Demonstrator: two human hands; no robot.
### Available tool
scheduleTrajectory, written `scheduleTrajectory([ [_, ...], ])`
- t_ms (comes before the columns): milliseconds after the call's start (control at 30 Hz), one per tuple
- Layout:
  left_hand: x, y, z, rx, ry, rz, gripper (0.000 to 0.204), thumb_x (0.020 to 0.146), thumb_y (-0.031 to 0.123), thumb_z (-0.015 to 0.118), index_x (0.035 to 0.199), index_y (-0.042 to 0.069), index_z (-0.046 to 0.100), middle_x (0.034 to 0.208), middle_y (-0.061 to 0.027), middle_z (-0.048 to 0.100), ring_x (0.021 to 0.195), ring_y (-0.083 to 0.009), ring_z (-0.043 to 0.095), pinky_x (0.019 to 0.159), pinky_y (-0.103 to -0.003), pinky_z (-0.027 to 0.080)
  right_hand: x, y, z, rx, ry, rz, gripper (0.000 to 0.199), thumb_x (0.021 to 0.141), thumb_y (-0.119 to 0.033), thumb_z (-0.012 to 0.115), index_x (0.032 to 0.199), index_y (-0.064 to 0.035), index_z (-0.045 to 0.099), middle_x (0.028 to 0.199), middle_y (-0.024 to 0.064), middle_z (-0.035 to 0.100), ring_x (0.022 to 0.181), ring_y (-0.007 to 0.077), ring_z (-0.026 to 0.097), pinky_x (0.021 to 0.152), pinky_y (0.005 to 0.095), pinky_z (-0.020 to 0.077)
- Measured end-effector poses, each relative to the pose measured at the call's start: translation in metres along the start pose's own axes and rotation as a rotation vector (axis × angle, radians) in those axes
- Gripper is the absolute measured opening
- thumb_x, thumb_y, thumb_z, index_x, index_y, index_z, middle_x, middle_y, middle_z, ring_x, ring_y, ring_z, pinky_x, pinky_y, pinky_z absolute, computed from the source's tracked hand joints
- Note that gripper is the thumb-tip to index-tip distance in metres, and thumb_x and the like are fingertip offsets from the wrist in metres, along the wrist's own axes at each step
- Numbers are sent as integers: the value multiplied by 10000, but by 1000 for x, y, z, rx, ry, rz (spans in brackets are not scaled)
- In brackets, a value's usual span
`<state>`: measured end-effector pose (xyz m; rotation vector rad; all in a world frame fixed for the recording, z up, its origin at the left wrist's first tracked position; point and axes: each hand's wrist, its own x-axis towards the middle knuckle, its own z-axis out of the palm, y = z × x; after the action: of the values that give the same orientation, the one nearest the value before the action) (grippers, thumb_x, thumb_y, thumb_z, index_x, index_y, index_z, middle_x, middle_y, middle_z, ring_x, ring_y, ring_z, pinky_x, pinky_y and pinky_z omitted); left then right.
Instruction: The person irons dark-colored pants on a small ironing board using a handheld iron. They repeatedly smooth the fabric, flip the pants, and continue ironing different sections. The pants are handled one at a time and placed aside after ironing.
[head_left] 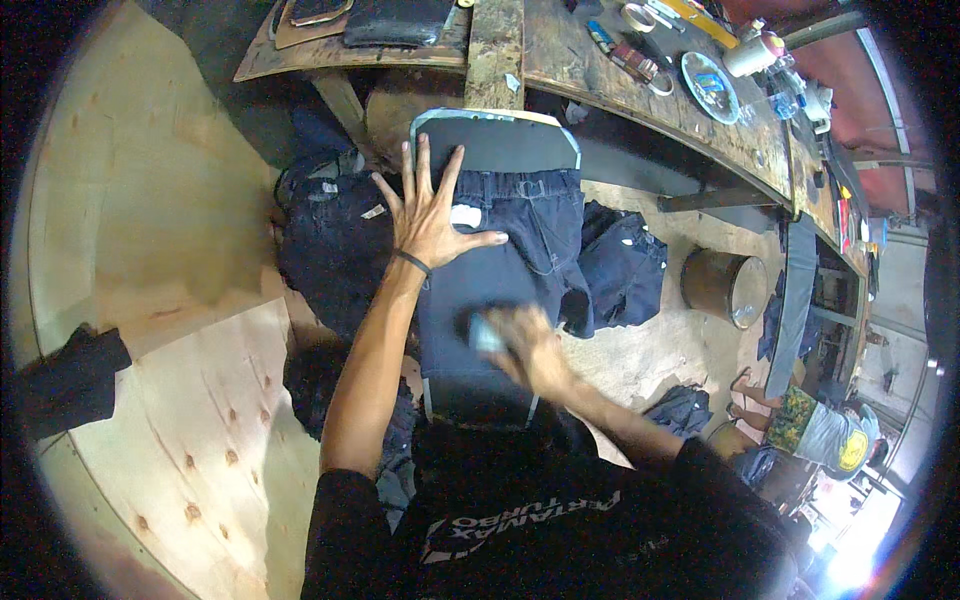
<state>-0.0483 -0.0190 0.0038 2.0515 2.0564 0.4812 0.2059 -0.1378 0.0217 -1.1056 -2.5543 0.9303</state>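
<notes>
Dark navy denim shorts (470, 285) lie stretched over a flat black board (500, 140), with their elastic-looking waistband toward the far end. My left hand (430, 220) rests on the shorts' left side near the waistband, fingers spread and fingertips reaching onto the bare board. A white patch or label shows beside its thumb. My right hand (535, 350) grips a small light-blue block (487, 335) over the lower part of the shorts. Motion blurs this hand and the block, so its exact kind is unclear.
Piles of dark garments lie left (335, 245) and right (622, 262) of the board. Beyond stands a worn wooden workbench (570, 70) with a plate of small items (710, 88). A round stool-like drum (725, 288) stands to the right. Another person (815, 425) is farther right.
</notes>
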Motion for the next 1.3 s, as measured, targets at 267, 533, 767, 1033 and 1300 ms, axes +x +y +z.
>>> scheduleTrajectory([
  [267,4,1,1,14,2,23,1470,529,917,821,1723,238,296,1793,-280,66,1647,-522,55,1184,-869,49,2,-28,-43,57,59,59,639,862,-239,860,1428,-37,642,1301,211,657,1198,440,603,1017,551,498],
  [533,1,-7,5,-25,78,47,1431,552,927,800,1712,232,334,1796,-270,84,1658,-490,43,1199,-850,-18,0,-51,19,29,194,92,643,869,-219,852,1418,14,612,1230,239,657,1082,434,607,971,537,507],
  [767,-17,4,-9,-85,259,129,1344,588,923,782,1660,203,409,1748,-278,219,1621,-494,201,1177,-858,134,-9,-4,-63,222,478,390,461,1077,-413,555,1255,-5,674,1049,326,724,1041,484,720,898,544,560],
  [1033,-122,-29,48,-1109,-117,-432,756,1104,422,635,1563,-133,405,1575,-334,503,1424,-366,543,1227,-458,392,26,71,-63,518,-64,729,682,1059,-584,469,1498,-79,602,1527,178,583,1370,366,586,1129,507,474],
  [1300,-294,-5,31,-887,-294,-484,771,1108,468,602,1569,-126,430,1636,-278,463,1463,-363,503,1242,-470,380,-82,-19,7,503,-79,906,703,1042,-576,501,1502,-57,618,1574,181,595,1412,369,576,1159,504,453],
])
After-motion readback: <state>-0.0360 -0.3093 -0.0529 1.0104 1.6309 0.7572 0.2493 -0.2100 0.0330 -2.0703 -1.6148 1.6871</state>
